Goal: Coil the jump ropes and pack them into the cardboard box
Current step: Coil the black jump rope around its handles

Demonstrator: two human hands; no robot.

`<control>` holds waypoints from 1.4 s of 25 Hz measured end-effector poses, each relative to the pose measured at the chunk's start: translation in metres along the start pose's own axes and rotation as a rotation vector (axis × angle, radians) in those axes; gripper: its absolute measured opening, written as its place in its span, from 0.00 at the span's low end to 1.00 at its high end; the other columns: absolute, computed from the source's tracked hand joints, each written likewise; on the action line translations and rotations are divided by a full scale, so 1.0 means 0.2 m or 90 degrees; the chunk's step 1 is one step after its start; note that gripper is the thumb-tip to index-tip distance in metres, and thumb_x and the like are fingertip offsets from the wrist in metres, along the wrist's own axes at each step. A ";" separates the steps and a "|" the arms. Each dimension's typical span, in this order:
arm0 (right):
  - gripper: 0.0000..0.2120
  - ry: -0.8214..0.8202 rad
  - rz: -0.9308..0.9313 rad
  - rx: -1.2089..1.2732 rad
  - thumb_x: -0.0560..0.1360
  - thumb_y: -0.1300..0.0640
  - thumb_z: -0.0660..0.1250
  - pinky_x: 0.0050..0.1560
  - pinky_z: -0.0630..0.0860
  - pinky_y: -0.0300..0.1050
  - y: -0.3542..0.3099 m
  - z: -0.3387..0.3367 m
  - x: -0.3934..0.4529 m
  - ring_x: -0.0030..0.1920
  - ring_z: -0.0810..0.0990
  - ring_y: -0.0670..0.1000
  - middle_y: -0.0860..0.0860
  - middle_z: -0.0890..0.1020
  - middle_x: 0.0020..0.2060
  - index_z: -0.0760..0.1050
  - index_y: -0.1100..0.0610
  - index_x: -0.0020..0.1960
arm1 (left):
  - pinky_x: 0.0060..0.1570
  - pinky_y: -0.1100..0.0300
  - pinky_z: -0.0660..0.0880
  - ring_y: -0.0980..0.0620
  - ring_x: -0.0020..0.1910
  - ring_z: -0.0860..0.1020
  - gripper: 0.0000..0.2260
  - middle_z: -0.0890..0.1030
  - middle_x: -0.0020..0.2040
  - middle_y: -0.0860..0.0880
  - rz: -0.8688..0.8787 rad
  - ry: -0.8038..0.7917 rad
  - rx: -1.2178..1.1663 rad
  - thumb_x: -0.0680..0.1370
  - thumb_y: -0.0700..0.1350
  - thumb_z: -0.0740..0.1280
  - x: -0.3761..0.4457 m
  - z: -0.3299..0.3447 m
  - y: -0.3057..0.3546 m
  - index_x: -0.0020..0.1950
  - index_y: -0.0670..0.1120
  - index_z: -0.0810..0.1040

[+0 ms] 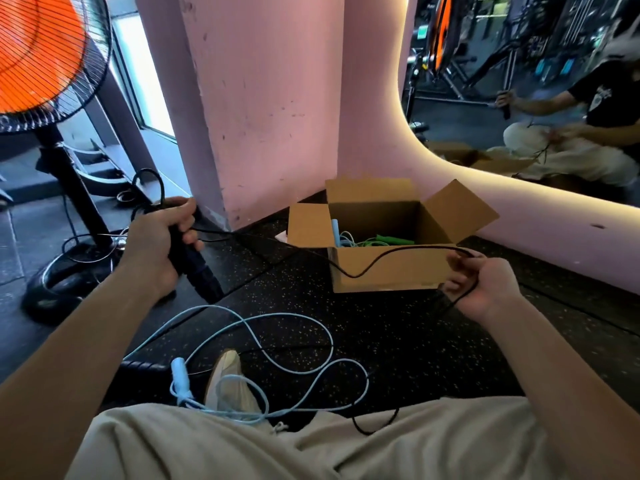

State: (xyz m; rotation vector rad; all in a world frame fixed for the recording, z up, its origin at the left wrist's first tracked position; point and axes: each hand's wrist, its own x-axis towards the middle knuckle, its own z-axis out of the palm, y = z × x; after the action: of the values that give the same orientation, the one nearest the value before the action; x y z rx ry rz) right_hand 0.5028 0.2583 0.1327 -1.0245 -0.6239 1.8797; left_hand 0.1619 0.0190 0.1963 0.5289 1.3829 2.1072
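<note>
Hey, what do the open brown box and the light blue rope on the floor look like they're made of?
The open brown box looks like matte corrugated cardboard: dull tan faces and flaps folded along creases. The light blue jump rope seems to be a thin, smooth cord, probably plastic or coated, since it lies in springy loose loops; its surface is too small to tell for sure.

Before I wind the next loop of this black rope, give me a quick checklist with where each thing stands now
1. Left hand grips the black handle: ok.
2. Right hand pinches the black rope: ok.
3. Rope clear of the cardboard box: not ok, it sags across the front.
4. Box flaps open: ok.
5. Light blue rope packed: not ok, loose on the floor.
6. Second black handle: cannot tell.
</note>
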 end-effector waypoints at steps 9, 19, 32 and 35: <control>0.13 0.004 -0.071 -0.057 0.80 0.63 0.49 0.27 0.57 0.41 -0.25 0.06 -0.04 0.25 0.60 0.47 0.50 0.74 0.33 0.70 0.55 0.45 | 0.24 0.64 0.68 0.56 0.22 0.65 0.10 0.66 0.27 0.53 0.030 -0.030 0.013 0.78 0.39 0.67 -0.04 0.05 0.21 0.39 0.49 0.72; 0.10 0.176 -0.271 -0.505 0.80 0.59 0.56 0.48 0.74 0.48 -0.57 0.27 -0.21 0.54 0.76 0.58 0.59 0.79 0.61 0.75 0.58 0.55 | 0.26 0.62 0.67 0.55 0.21 0.67 0.11 0.70 0.24 0.53 0.108 -0.071 0.149 0.73 0.38 0.73 -0.02 0.29 0.56 0.36 0.49 0.73; 0.11 -0.417 -0.322 -0.713 0.81 0.43 0.61 0.38 0.72 0.41 0.07 0.99 -0.85 0.37 0.75 0.45 0.48 0.77 0.40 0.76 0.49 0.52 | 0.25 0.62 0.68 0.56 0.25 0.66 0.14 0.80 0.38 0.51 -0.140 -0.298 0.171 0.72 0.51 0.75 -0.24 0.50 0.41 0.52 0.44 0.80; 0.10 -0.352 -0.587 -0.870 0.78 0.46 0.69 0.47 0.78 0.46 0.00 0.97 -0.75 0.44 0.80 0.49 0.49 0.82 0.43 0.79 0.52 0.51 | 0.26 0.62 0.68 0.56 0.25 0.66 0.20 0.79 0.39 0.50 -0.166 -0.313 0.260 0.67 0.56 0.75 -0.19 0.41 0.32 0.52 0.44 0.79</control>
State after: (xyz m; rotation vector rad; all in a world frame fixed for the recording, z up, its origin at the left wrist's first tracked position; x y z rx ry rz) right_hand 0.3795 0.1245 0.2963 -0.6558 -2.3854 0.6955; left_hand 0.2253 0.0322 0.2869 0.9037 1.4855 1.3686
